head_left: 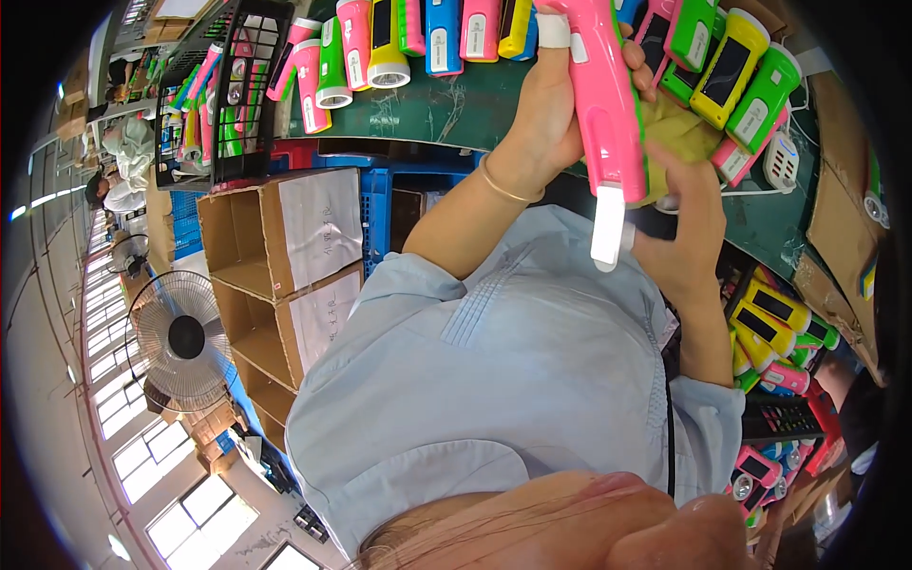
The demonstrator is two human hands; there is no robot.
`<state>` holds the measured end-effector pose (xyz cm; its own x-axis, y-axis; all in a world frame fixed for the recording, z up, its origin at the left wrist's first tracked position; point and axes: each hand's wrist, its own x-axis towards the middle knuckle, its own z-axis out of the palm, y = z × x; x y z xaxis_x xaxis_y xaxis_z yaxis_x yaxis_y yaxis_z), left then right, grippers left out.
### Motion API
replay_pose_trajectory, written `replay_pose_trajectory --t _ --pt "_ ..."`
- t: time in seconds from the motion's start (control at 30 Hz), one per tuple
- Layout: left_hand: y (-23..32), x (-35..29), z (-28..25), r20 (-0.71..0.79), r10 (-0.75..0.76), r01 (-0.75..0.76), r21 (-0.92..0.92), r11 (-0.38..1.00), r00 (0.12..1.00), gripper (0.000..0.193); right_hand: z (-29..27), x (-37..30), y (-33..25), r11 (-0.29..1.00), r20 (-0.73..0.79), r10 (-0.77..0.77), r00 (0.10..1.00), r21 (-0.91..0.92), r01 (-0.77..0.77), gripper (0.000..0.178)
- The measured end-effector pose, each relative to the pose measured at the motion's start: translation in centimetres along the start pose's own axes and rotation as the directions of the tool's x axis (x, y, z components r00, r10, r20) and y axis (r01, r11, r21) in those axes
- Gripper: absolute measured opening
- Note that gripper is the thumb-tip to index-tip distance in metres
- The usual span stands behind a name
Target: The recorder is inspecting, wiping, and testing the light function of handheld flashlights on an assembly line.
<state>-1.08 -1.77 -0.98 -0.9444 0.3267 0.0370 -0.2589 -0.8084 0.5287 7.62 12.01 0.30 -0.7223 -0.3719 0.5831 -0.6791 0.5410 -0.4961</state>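
A pink flashlight (pixel 608 104) is in my left hand (pixel 554 109), whose fingers wrap round its body; a white wrap covers my thumb. From the flashlight's near end sticks a bright white strip (pixel 608 226). My right hand (pixel 686 223) is just right of this strip, thumb and fingers spread apart, the fingertips somewhat blurred. Its thumb is close to the strip; whether they touch I cannot tell. Beyond my right hand is a crumpled yellow cloth (pixel 686 141), partly hidden by the hand and flashlight.
Rows of coloured flashlights (pixel 444 38) line the green table (pixel 427 109). A black crate (pixel 252 90) holds more at left, above cardboard compartments (pixel 237 247). A white corded device (pixel 781 161) sits at right. Crates of flashlights (pixel 765 318) stand lower right; a fan (pixel 185 334) is at left.
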Motion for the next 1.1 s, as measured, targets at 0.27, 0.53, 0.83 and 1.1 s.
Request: replay_pose_trajectory --t 0.27,0.53,0.83,1.1 --pt "0.5 -1.1 1.0 -0.048 0.151 -0.128 0.324 0.937 0.987 0.053 0.8 0.7 1.0 0.857 0.176 0.4 0.899 0.276 -0.435 0.079" --pt "0.7 -2.2 -0.6 0.31 0.192 -0.348 0.6 0.72 0.931 0.071 2.8 0.6 0.6 0.669 0.05 0.615 0.787 0.495 -0.554 0.039" --pt "1.2 -5.3 -1.0 0.786 0.026 -0.752 0.581 0.311 0.618 0.034 3.2 -1.1 2.0 0.926 -0.094 0.101 0.991 0.374 -0.059 0.037" --pt "1.1 -6.5 -0.6 0.371 -0.044 -0.355 0.913 0.201 0.928 0.083 1.1 -3.4 3.9 0.784 0.079 0.468 0.88 0.423 -0.454 0.036"
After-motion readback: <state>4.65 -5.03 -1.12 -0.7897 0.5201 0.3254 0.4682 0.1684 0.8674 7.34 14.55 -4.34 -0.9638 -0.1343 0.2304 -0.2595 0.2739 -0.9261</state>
